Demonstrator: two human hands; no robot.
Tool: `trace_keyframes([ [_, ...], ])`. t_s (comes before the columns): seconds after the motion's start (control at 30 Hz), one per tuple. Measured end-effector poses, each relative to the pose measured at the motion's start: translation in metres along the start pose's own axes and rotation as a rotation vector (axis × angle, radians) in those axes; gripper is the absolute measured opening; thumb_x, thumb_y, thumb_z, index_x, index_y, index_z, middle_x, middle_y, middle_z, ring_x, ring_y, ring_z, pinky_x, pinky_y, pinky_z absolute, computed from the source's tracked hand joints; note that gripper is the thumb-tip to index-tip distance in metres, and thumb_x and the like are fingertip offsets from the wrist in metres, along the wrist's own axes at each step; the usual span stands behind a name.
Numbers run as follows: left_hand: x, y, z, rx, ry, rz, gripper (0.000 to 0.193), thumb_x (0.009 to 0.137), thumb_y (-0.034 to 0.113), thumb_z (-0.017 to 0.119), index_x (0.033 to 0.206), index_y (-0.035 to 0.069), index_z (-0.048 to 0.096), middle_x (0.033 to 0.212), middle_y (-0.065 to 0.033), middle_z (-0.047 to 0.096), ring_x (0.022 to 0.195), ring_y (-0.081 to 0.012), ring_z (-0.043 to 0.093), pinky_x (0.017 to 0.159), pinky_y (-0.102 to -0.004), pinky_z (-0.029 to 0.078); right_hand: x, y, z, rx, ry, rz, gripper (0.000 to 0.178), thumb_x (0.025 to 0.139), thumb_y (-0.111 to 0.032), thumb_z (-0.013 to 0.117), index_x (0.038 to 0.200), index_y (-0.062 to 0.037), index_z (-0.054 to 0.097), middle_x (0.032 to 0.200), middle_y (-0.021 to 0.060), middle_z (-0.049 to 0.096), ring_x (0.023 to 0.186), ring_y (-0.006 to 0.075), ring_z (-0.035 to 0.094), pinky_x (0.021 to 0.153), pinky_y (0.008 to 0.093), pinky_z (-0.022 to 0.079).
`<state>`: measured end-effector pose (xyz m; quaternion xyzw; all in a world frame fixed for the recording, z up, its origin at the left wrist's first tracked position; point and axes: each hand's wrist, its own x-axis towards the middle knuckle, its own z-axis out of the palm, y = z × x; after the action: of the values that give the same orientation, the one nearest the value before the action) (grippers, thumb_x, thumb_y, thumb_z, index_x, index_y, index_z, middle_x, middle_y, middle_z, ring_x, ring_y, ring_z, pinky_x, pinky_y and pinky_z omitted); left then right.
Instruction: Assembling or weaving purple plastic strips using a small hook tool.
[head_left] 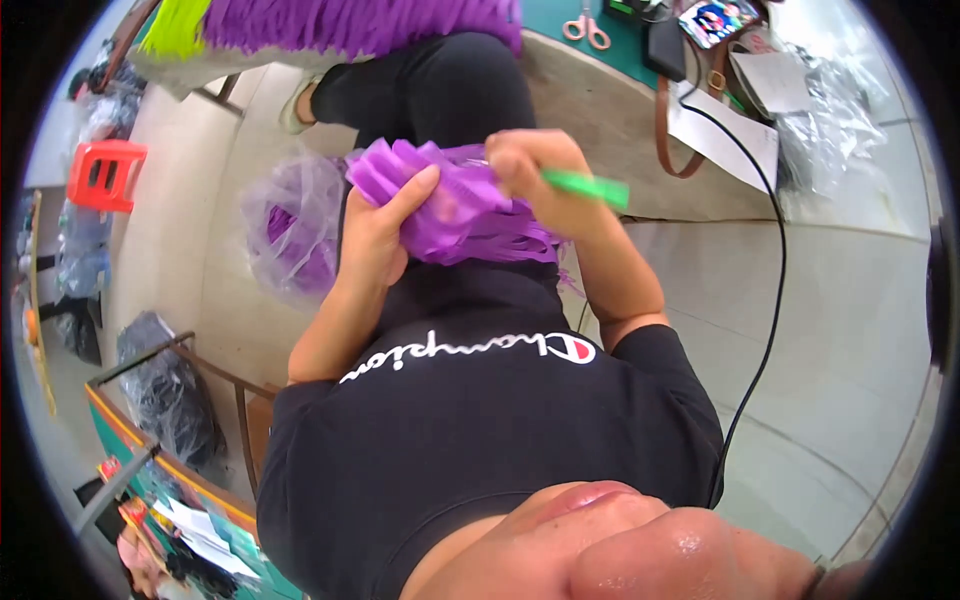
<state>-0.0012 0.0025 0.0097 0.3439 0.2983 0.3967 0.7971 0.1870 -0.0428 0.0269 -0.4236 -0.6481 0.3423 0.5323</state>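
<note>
Over my lap lies a bundle of purple strips, looped in folds at the top with loose ends trailing to the right. My left hand grips the bundle from the left side, thumb pressed on its folds. At the bundle's right edge, my right hand is closed around a slim tool with a bright green handle. Motion blurs that hand, and the tool's working end is hidden, so its kind does not show.
A clear plastic bag with purple strips stands left of my legs. More purple strips hang over the table ahead. Pink scissors, a phone and a brown strap lie at the far right. A black cable runs down my right side.
</note>
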Motion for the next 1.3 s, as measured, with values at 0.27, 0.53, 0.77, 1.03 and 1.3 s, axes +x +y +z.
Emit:
trace_keyframes([
  [0.27,-0.002,-0.008,-0.006,0.078,0.012,0.094,0.008,0.086,0.004,0.066,0.093,0.003,0.061,0.082,-0.0060,0.065,0.072,-0.0136,0.064,0.065,-0.0270,0.050,-0.015,0.009,0.033,-0.507,0.005,-0.423,0.030,0.081,-0.025,0.069,0.068,-0.0025,0.055,0.063,0.0073,0.051,0.053,0.0225,0.054,0.046,0.0319,0.041],
  [0.53,-0.004,-0.006,-0.002,0.089,0.041,0.154,0.008,0.086,0.008,0.067,0.086,0.000,0.065,0.076,-0.0065,0.067,0.068,-0.0107,0.063,0.062,-0.0243,0.049,-0.014,0.010,0.033,-0.553,-0.018,-0.367,0.027,0.082,-0.022,0.068,0.068,-0.0024,0.055,0.063,0.0071,0.052,0.053,0.0220,0.054,0.047,0.0318,0.041],
  [0.77,-0.004,-0.007,-0.006,0.469,0.060,0.355,0.006,0.083,0.004,0.070,0.081,0.000,0.066,0.073,-0.0006,0.064,0.065,-0.0061,0.057,0.060,-0.0209,0.044,-0.015,-0.003,0.030,-0.378,-0.084,0.258,0.037,0.093,-0.028,0.059,0.066,-0.0048,0.050,0.054,0.0050,0.044,0.047,0.0192,0.046,0.046,0.0302,0.034],
  [1.03,0.001,-0.008,-0.004,0.059,0.038,0.035,0.020,0.085,0.008,0.069,0.102,0.002,0.060,0.093,-0.0043,0.065,0.083,-0.0117,0.063,0.075,-0.0254,0.050,-0.007,0.007,0.016,-0.056,0.233,0.357,0.023,0.091,-0.025,0.063,0.086,-0.0035,0.056,0.077,0.0012,0.056,0.072,0.0050,0.049,0.062,0.0217,0.041],
  [1.3,0.009,-0.021,-0.005,0.560,-0.018,0.352,0.037,0.083,0.003,0.069,0.118,-0.001,0.057,0.095,-0.0016,0.063,0.087,-0.0073,0.058,0.080,-0.0216,0.046,-0.009,0.000,0.021,0.355,0.079,0.242,0.039,0.085,-0.003,0.066,0.070,-0.0106,0.031,0.078,0.0021,0.051,0.071,0.0087,0.043,0.064,0.0225,0.039],
])
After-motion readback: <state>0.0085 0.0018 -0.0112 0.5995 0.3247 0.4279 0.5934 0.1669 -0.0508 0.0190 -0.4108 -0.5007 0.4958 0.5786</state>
